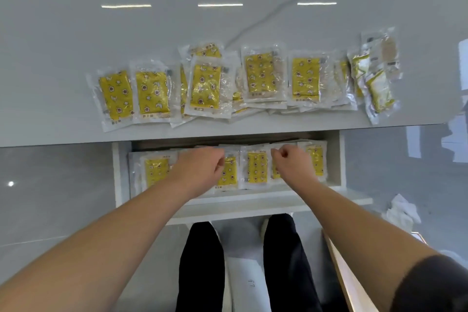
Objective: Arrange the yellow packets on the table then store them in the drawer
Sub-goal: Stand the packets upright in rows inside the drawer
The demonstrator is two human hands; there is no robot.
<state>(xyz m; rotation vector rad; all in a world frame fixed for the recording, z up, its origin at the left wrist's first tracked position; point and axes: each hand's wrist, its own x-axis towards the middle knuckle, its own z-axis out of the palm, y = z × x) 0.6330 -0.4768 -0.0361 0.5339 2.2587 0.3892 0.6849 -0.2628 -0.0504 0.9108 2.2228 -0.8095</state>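
While the table packets [205,86] lie in an overlapping row near the table [228,20] front edge, the drawer packets [257,168] sit side by side in the open drawer [121,172] below. Left hand [202,167] and right hand [291,163] are down over these, fingers curled. Cannot tell whether either pinches a packet.

A glossy white desk [76,45] with a grey vein [268,18] mirrors three light strips [220,4] on its far part, with shiny grey floor tiles [50,197] near, left and right.
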